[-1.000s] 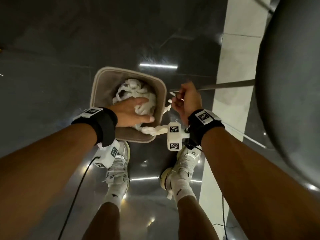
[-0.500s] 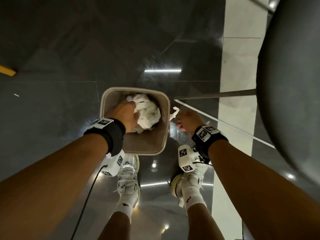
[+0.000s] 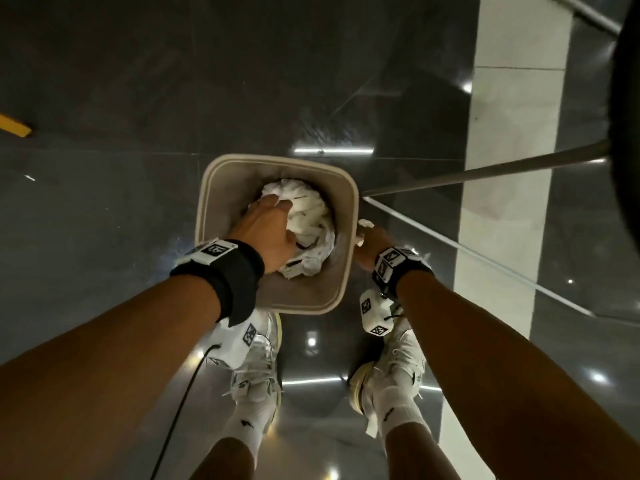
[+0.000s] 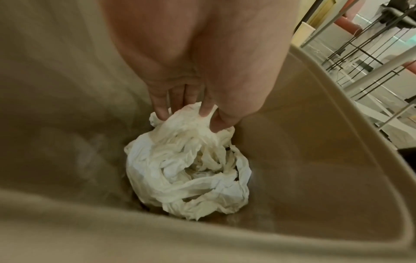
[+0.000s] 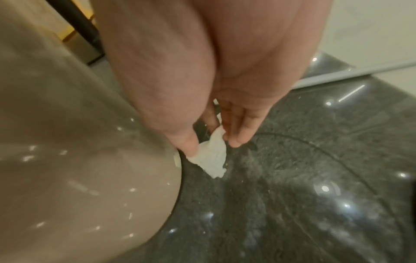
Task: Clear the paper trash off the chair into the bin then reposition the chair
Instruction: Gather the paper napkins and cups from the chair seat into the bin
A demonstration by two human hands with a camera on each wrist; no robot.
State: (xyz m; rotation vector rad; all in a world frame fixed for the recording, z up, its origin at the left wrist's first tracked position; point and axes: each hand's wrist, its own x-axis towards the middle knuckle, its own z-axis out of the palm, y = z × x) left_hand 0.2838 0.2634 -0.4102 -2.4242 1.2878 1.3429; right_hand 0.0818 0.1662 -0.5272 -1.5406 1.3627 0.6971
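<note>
A beige square bin (image 3: 277, 159) stands on the dark floor in front of my feet. A crumpled white paper wad (image 3: 311, 216) lies at its bottom (image 4: 186, 169). My left hand (image 3: 273, 206) reaches down inside the bin, and its straight fingers (image 4: 162, 110) and thumb press on the top of the wad. My right hand (image 3: 367, 237) hangs outside the bin's right wall (image 5: 78, 160). It pinches a small white paper scrap (image 5: 211, 160) between thumb and fingers (image 5: 236, 140), just above the floor. The chair's dark seat (image 3: 623, 168) and a metal leg (image 3: 485, 171) are at the right edge.
My two white shoes (image 3: 256, 368) (image 3: 391, 368) stand just behind the bin. A pale floor stripe (image 3: 502, 202) runs under the chair. A yellow object (image 3: 14, 126) lies far left. A black cable (image 3: 180, 410) hangs from my left wrist. Glossy dark floor surrounds the bin.
My left hand has gone deeper into the bin, taking the wad down to the bottom. My right hand has dropped from rim height to beside the bin's right wall, still pinching the scrap.
</note>
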